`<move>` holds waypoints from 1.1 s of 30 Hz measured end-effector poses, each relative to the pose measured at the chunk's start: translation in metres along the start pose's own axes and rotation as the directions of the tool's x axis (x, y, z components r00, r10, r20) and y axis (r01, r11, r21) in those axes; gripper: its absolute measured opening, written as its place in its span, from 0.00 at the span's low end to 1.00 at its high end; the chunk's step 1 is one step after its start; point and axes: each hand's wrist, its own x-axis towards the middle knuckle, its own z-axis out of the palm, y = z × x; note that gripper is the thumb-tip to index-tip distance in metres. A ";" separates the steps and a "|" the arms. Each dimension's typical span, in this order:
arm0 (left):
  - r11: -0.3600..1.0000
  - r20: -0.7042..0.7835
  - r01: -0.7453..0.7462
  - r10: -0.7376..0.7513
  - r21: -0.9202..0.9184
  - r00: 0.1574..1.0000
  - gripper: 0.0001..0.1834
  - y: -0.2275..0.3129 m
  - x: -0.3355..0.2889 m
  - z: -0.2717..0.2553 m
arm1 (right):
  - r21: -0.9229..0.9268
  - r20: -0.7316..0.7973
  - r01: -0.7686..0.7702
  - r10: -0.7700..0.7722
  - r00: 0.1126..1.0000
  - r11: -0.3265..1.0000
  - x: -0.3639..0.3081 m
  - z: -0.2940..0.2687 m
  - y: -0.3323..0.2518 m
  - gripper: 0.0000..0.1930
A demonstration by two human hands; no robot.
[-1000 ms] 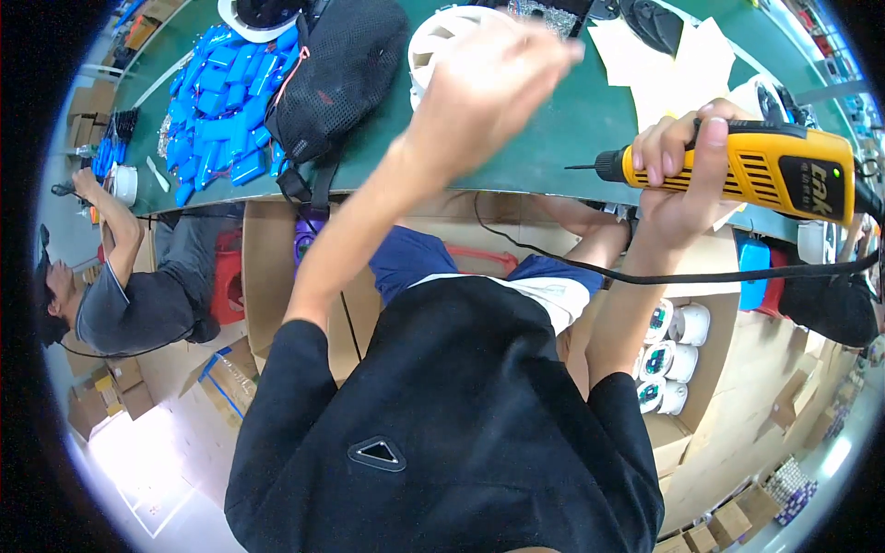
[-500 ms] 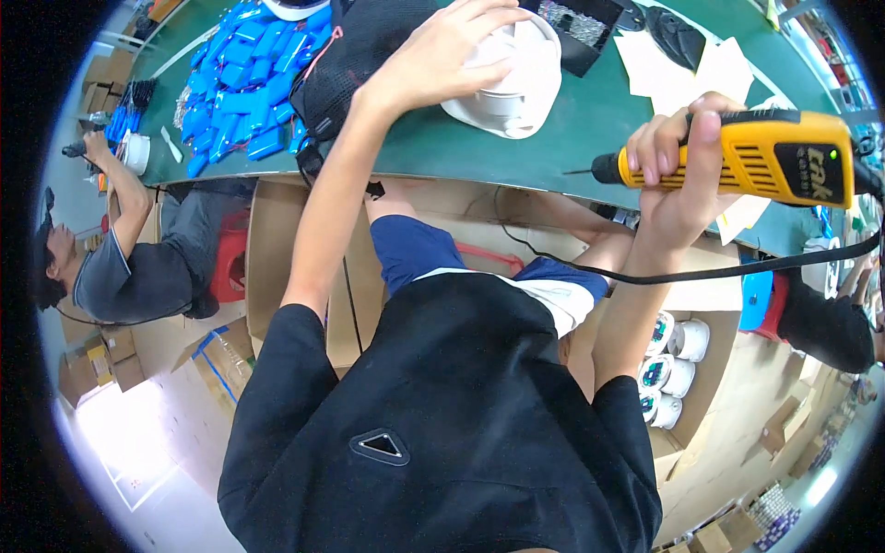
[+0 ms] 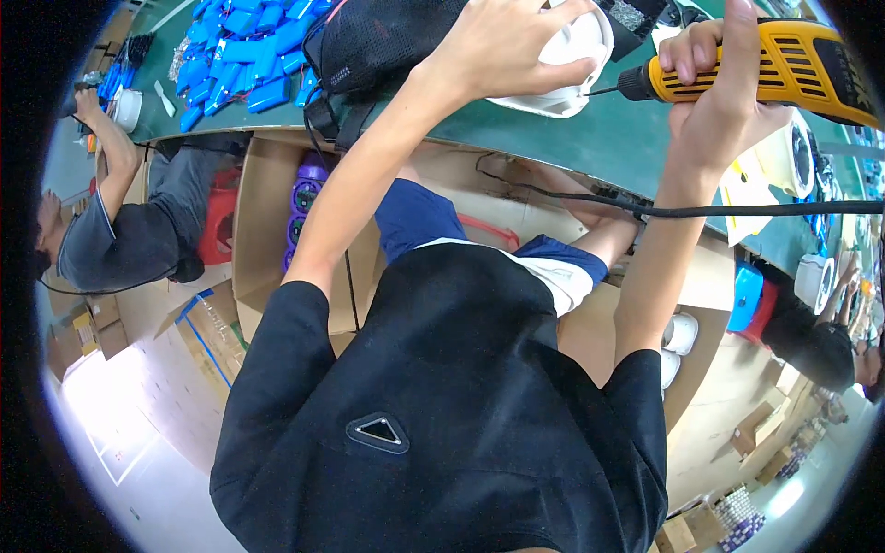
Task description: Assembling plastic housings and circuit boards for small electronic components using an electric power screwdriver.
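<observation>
A round white plastic housing [image 3: 592, 57] rests on the green workbench, near its front edge. My left hand [image 3: 502, 46] grips it from the left, with the thumb across its near side and the fingertips partly cut off by the frame. In my right hand [image 3: 724, 101] is a yellow and black electric screwdriver [image 3: 797, 64], held level with its bit pointing left. The bit's tip is at the right rim of the housing; whether it sits in a screw cannot be seen.
Blue wrapped packs [image 3: 244, 55] are heaped at the left, beside a black mesh bag [image 3: 383, 46]. A black cable [image 3: 737, 210] crosses my right forearm. Below the bench, an open cardboard box [image 3: 267, 212] holds purple parts. Co-workers sit at both sides.
The screwdriver's bit has come up to the housing's right rim from the bench's front edge. My view has shifted, and purple parts now show in the box at the left.
</observation>
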 end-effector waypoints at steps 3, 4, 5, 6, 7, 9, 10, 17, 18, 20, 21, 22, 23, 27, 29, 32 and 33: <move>1.000 -0.005 0.006 -0.006 0.019 1.000 0.29 0.000 -0.001 0.001 | 0.009 -0.007 -0.029 0.029 1.000 1.000 0.000 0.002 0.000 0.10; 0.999 -0.026 0.000 0.001 0.038 1.000 0.29 0.000 -0.002 0.002 | 0.007 -0.005 -0.031 0.031 1.000 1.000 0.000 0.001 0.000 0.10; 0.999 -0.026 0.002 -0.001 0.037 1.000 0.29 0.001 -0.002 0.001 | 0.008 0.007 -0.030 0.030 1.000 1.000 0.000 0.001 0.000 0.10; 1.000 -0.021 -0.001 0.001 0.022 1.000 0.29 0.001 -0.002 0.001 | 0.010 0.017 -0.028 0.028 0.999 1.000 0.000 0.000 0.000 0.10; 1.000 -0.017 -0.003 0.003 0.008 1.000 0.29 0.002 -0.002 0.001 | 0.009 0.017 -0.028 0.028 0.999 1.000 0.001 -0.001 0.000 0.10; 1.000 -0.029 -0.007 0.008 0.016 1.000 0.30 0.001 -0.002 0.003 | 0.022 0.030 -0.021 0.020 0.999 1.000 0.002 -0.001 0.000 0.10; 1.000 -0.041 -0.011 0.012 0.025 0.999 0.30 0.001 -0.002 0.003 | 0.022 0.031 -0.022 0.021 0.999 1.000 0.001 -0.001 0.000 0.10; 1.000 -0.051 -0.010 0.011 0.018 0.999 0.31 0.001 -0.002 0.004 | 0.008 0.057 -0.001 0.001 0.998 1.000 0.003 0.001 0.003 0.09; 1.000 -0.053 -0.014 0.015 0.012 0.999 0.31 0.001 -0.001 0.004 | 0.016 0.050 -0.013 0.012 0.999 1.000 0.004 0.002 0.003 0.09; 1.000 -0.054 -0.019 0.019 0.005 0.998 0.31 0.001 0.000 0.006 | -0.033 0.092 0.027 -0.023 0.996 0.999 0.004 0.002 0.006 0.09; 1.000 -0.067 -0.019 0.020 0.015 0.998 0.31 0.001 -0.002 0.006 | -0.081 0.134 0.066 -0.055 0.989 0.994 0.004 0.001 0.008 0.09; 0.999 -0.080 -0.020 0.022 0.025 0.997 0.31 0.002 -0.002 0.007 | -0.084 0.133 0.066 -0.054 0.990 0.994 0.004 0.000 0.010 0.09; 1.000 -0.079 -0.021 0.023 0.022 0.997 0.31 0.003 -0.002 0.006 | -0.091 0.130 0.074 -0.062 0.990 0.993 0.005 0.000 0.012 0.09; 1.000 -0.009 0.018 -0.018 -0.005 1.000 0.31 0.003 0.002 0.001 | -0.017 0.073 0.038 -0.037 0.997 0.999 0.006 0.001 0.009 0.09; 1.000 -0.005 0.019 -0.019 -0.001 1.000 0.31 0.003 0.001 0.002 | 0.022 0.001 -0.028 0.028 1.000 0.999 0.005 -0.001 0.006 0.08; 1.000 -0.046 0.005 -0.004 0.015 0.999 0.30 0.001 -0.002 0.006 | 0.044 -0.009 -0.031 0.031 0.999 0.999 0.006 -0.004 0.005 0.08; 0.999 -0.046 -0.003 0.005 0.047 0.999 0.29 0.003 -0.002 0.004 | 0.045 -0.012 -0.025 0.026 1.000 0.999 0.006 -0.005 0.004 0.08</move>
